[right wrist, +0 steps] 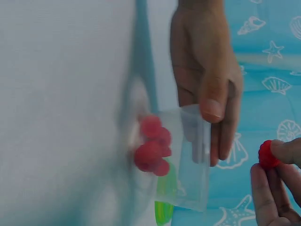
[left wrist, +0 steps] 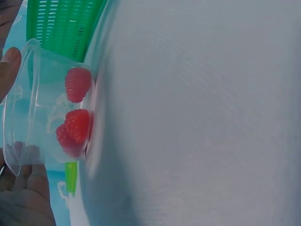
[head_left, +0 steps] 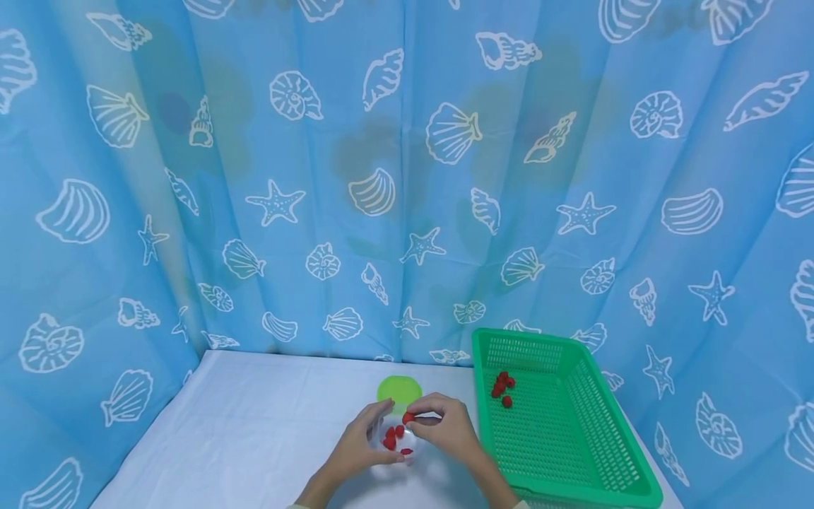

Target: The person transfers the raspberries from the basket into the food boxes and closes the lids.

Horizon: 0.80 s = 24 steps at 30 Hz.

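Observation:
A clear plastic container (left wrist: pixel 49 106) stands on the white cloth with several red raspberries (left wrist: pixel 77 125) at its bottom. My left hand (head_left: pixel 357 444) holds it from the left, thumb on the near side and fingers on the far side. Over the container's right side, my right hand (head_left: pixel 450 428) pinches one raspberry (right wrist: pixel 268 155) between thumb and fingers. That berry is apart from those inside, as the right wrist view shows. Just behind the container lies a bright green round lid (head_left: pixel 399 389).
To the right sits a green perforated plastic basket (head_left: pixel 547 438), with several raspberries (head_left: pixel 500 385) near its left wall. White cloth (head_left: pixel 254 417) covers the table. A blue curtain (head_left: pixel 407 170) with white shell prints hangs behind and along the sides.

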### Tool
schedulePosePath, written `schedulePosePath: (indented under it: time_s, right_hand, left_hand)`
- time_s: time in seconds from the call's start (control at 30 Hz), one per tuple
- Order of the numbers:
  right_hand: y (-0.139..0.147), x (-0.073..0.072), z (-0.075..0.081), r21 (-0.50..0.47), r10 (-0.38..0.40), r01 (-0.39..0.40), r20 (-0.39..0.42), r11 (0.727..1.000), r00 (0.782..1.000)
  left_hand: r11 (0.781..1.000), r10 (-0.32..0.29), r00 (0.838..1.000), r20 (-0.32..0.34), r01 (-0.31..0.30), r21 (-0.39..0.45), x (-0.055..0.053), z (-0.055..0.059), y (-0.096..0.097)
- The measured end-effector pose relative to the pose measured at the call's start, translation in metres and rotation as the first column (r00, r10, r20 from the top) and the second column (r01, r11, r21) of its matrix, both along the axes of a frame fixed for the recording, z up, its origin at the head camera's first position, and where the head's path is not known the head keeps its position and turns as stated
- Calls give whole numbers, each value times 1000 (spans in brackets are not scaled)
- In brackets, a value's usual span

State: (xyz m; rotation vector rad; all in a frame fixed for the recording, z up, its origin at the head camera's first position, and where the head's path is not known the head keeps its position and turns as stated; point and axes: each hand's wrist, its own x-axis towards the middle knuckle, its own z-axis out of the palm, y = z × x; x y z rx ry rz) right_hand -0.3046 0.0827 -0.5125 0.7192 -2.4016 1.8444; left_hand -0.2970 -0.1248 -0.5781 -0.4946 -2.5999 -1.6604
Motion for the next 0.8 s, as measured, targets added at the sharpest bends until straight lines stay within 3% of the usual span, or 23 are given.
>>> schedulePosePath:
  time_s: [0.5,0.8]
  right_hand:
    - [-9,4,-31,39,-76,76,10,996,997]
    - [-12,-1,-38,174,-74,85,-66,981,995]
  left_hand:
    - [998,-32,999,-32,33,47,3,4,0]
    - [996,-38,999,-28,40,76,2,0,-2]
